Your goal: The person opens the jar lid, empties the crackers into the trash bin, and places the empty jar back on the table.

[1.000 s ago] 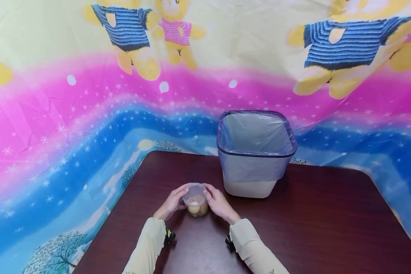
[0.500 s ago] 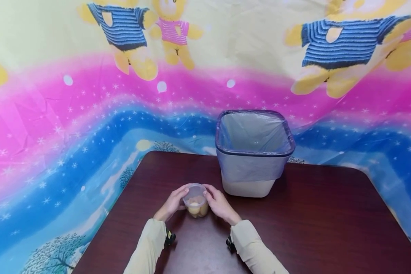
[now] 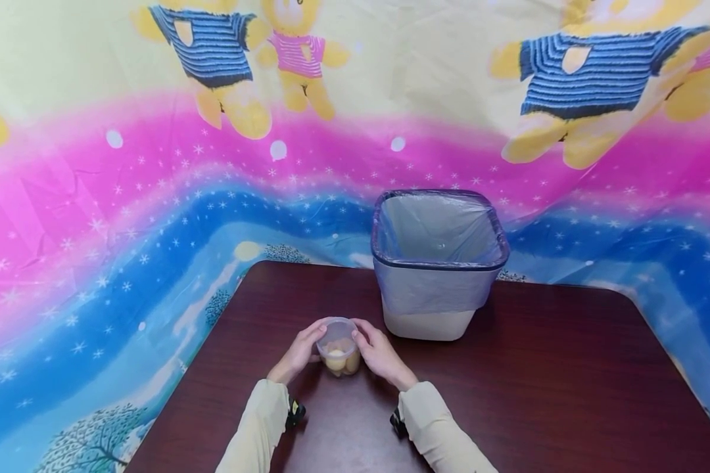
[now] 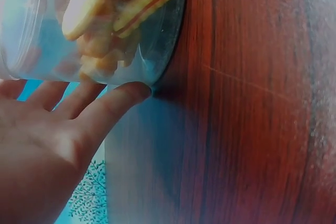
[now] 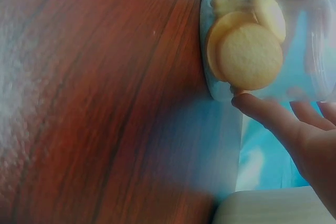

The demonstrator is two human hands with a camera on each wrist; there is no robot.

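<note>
Clear plastic is forming the cup [image 3: 338, 345] that the left hand [image 3: 299, 351] and right hand [image 3: 382, 355] are gripping on the table [image 3: 526, 387]; uneven squeezing would be risking a topple, jostling the cookies [image 5: 250, 56].

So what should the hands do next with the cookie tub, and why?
Perhaps lift the clear plastic tub straight up: the left hand and right hand hold it from opposite sides, and it stands upright on the table, sandwich cookies low inside, so tipping seems unlikely.
</note>
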